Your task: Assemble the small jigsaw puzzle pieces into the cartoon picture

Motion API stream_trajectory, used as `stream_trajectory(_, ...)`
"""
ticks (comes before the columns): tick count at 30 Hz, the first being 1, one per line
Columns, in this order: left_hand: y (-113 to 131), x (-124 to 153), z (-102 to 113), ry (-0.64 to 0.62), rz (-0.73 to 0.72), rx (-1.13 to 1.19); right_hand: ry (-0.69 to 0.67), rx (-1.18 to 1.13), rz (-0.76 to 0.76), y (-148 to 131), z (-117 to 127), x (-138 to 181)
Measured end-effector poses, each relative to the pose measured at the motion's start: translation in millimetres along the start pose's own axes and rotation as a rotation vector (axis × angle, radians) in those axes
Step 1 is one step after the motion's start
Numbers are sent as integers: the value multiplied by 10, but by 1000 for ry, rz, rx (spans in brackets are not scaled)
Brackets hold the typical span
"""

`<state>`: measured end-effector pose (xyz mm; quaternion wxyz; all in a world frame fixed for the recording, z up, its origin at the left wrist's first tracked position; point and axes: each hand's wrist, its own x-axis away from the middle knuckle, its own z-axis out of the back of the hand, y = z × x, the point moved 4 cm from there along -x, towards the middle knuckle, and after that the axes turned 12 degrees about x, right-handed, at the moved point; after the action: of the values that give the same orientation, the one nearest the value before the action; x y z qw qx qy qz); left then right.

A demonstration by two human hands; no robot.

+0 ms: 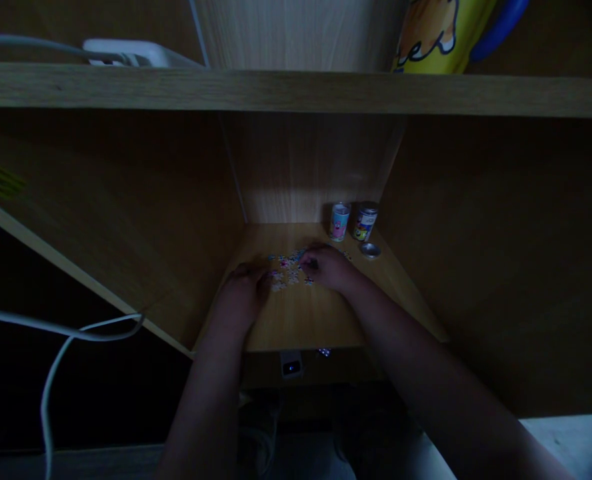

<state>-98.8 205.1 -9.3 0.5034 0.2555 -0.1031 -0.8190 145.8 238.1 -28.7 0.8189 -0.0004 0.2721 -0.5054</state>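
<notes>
Small jigsaw puzzle pieces (293,275) lie in a loose cluster on the wooden shelf board, some seemingly side by side. At the cluster's right edge is my right hand (329,265), its thumb and fingers pinched together over a puzzle piece (301,264) that is mostly covered. From the left, my left hand (241,290) rests on the board with fingers stretched towards the pieces, fingertips beside or touching the nearest ones. One single piece (309,281) sits below my right hand. The light is dim, so pictures on the pieces are hard to make out.
Two small printed tins, a pink-and-blue one (339,221) and a yellow-and-blue one (365,221), stand at the back right, with a round metal lid (370,251) before them. Cabinet walls enclose both sides. An upper shelf (296,90) crosses above; a white cable (51,327) hangs left.
</notes>
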Motion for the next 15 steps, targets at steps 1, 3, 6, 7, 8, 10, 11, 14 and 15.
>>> stream_trajectory(1,12,-10,5,-3,-4,12,-3,4,-4,1,4,2)
stream_trajectory(3,31,-38,4,-30,-15,31,-13,9,-6,-7,13,8)
stream_trajectory(6,16,-82,-7,-77,8,12,-32,15,-4,-25,32,18)
stream_trajectory(7,2,-92,-7,-83,20,-1,-41,17,-4,-31,40,21)
stream_trajectory(8,-14,-99,-4,-87,30,-12,-50,19,-3,-36,48,24)
stream_trajectory(10,-45,-103,9,-85,34,-24,-65,26,-1,-43,66,26)
stream_trajectory(11,-60,-102,19,-81,35,-27,-70,32,-1,-44,75,26)
stream_trajectory(14,-112,-91,59,-67,57,-47,-77,55,-4,-37,94,16)
stream_trajectory(15,-129,-87,75,-63,71,-61,-80,65,-8,-33,97,12)
